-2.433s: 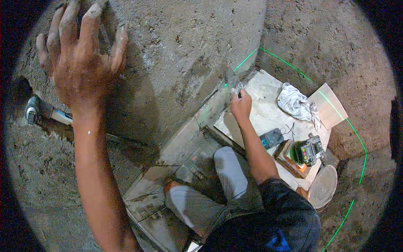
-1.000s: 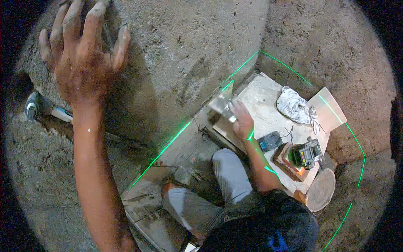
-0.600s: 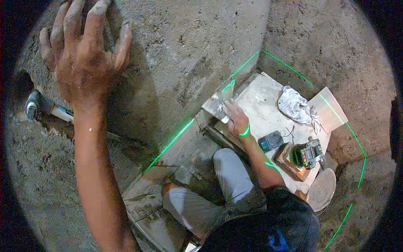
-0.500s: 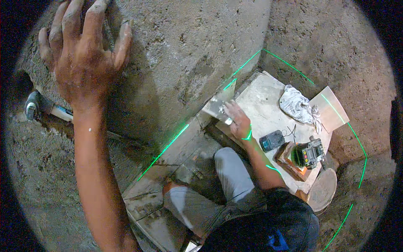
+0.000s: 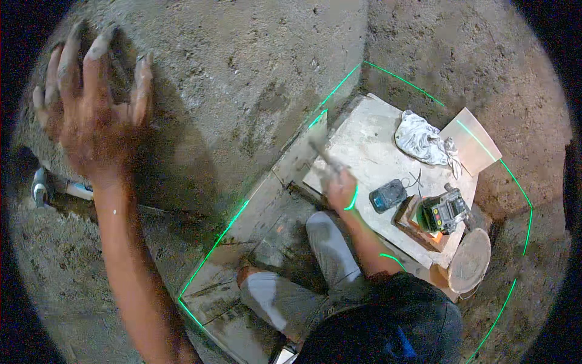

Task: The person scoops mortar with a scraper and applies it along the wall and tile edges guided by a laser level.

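My left hand is spread against the rough grey wall, its fingers apart and dusty with nothing in them. Lower and to the right, my right hand grips a flat-bladed trowel. The blade is smeared by motion and shows nearly edge-on. It lies beside a thin upright piece at the foot of the wall, and whether they touch I cannot tell. A bright green line crosses my right wrist.
A pale slab bears a crumpled cloth, a dark battery pack and a laser level on blocks. Near it are a beige tile and a round lid. A pipe elbow sits in the wall at left.
The trowel has turned from showing its flat face to nearly edge-on, and my right hand is slightly lower. My left hand appears farther left and lower; the whole view has also shifted a little.
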Demonstrator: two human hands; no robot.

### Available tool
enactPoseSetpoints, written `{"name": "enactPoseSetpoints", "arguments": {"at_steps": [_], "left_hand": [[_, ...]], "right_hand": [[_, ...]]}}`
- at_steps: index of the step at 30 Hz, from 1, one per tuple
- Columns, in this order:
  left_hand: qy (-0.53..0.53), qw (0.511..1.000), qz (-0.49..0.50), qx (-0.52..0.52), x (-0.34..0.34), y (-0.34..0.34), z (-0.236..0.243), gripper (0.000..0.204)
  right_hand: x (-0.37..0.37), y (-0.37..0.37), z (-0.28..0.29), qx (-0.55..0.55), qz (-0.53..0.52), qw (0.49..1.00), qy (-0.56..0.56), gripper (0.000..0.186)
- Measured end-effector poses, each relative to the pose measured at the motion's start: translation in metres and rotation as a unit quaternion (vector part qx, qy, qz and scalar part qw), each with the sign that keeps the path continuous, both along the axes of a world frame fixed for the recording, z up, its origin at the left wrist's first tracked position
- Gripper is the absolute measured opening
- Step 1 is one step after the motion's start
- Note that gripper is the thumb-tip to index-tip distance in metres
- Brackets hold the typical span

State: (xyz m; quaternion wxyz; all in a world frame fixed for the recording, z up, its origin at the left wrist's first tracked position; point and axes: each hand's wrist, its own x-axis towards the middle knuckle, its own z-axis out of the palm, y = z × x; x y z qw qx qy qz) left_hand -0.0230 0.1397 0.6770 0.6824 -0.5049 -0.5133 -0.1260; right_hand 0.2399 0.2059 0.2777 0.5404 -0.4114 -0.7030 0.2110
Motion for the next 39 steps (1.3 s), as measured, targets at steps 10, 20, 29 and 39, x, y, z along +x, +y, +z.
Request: {"name": "enactPoseSetpoints", "arguments": {"at_steps": [10, 20, 29, 39], "left_hand": [[0.023, 0.999, 0.025, 0.01, -0.009, 0.003, 0.002, 0.05], [0.033, 0.999, -0.023, -0.008, -0.016, 0.003, 0.004, 0.052], [0.053, 0.998, -0.016, -0.024, -0.017, 0.001, 0.013, 0.048], [0.069, 0.997, -0.033, -0.026, -0.014, 0.002, 0.011, 0.049]], "right_hand": [[0.03, 0.158, -0.005, -0.257, -0.269, 0.927, 0.043, 0.032], [0.002, 0.188, -0.02, -0.33, -0.265, 0.9, -0.106, 0.036], [0.0, 0.206, -0.043, -0.355, -0.278, 0.889, -0.082, 0.036], [0.012, 0.234, -0.078, -0.4, -0.226, 0.888, 0.01, 0.04]]}}
